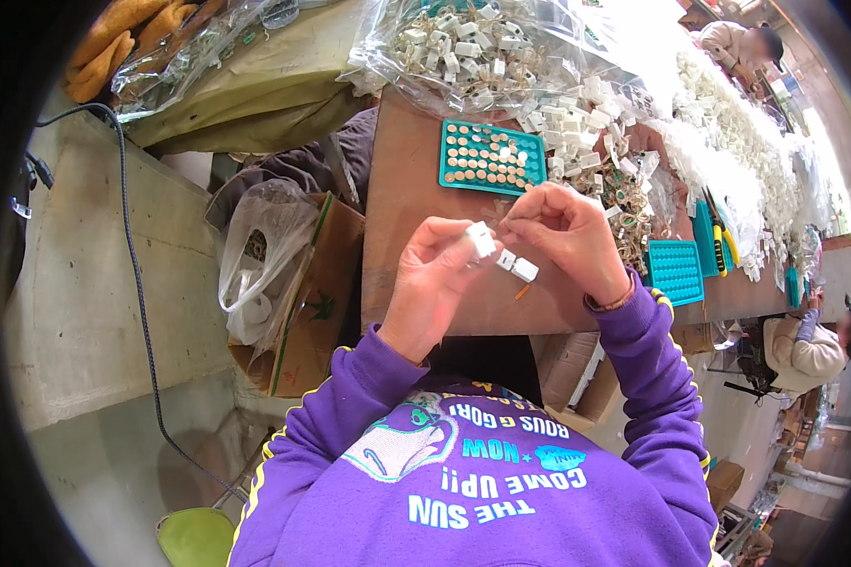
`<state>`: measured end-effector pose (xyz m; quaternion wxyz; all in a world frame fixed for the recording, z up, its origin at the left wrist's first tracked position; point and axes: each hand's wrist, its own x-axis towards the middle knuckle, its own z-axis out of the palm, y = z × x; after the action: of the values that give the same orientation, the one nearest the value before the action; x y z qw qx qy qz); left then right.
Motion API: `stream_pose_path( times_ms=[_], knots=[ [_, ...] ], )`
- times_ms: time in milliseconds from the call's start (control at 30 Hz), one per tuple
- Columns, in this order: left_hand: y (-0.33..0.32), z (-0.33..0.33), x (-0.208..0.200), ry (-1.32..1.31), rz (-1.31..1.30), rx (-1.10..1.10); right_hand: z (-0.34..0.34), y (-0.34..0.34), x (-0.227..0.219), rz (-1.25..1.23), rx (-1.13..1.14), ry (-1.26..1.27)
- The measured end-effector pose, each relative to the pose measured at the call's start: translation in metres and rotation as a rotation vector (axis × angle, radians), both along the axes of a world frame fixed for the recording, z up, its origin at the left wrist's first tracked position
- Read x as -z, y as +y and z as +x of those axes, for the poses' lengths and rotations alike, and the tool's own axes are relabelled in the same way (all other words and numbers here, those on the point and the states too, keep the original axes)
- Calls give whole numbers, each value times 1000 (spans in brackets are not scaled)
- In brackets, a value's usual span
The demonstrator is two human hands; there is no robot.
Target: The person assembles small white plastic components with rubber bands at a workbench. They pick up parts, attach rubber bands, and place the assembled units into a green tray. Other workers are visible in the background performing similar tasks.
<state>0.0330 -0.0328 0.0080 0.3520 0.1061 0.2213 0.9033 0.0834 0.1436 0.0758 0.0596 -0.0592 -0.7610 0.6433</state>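
Note:
Between the thumb and fingers of my left hand (424,288) is a small white plastic casing (480,239), held above the brown table (402,189). My right hand (574,238) is close beside it, thumb and fingertips pinched together; whatever they grip is too small to make out. Just below the hands lie two more white casings (523,270) on the tabletop, near a short thin orange-brown piece (522,292). Beyond my hands sits a teal tray (536,151) with rows of round, coin-like metal discs (477,165) in its pockets.
Loose white casings (577,128) and a clear bag of them (463,47) cover the far side. Right of me are a second teal tray (676,274) and yellow-black pliers (720,246). A cardboard box (303,345) stands left. Two people (742,45) work farther off.

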Motion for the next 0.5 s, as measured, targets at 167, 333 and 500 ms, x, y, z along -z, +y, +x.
stream_pose_path(
  times_ms=[167, 333, 500],
  knots=[
    [12, 7, -3, -31, 12, 73, 14, 3, -15, 297, -10, 100],
    [18, 6, -2, -47, -44, 81, 13, 3, -23, 639, -30, 288],
    [16, 5, 1, -59, -47, 85, 13, -5, -25, 766, -78, 297]
  ],
)
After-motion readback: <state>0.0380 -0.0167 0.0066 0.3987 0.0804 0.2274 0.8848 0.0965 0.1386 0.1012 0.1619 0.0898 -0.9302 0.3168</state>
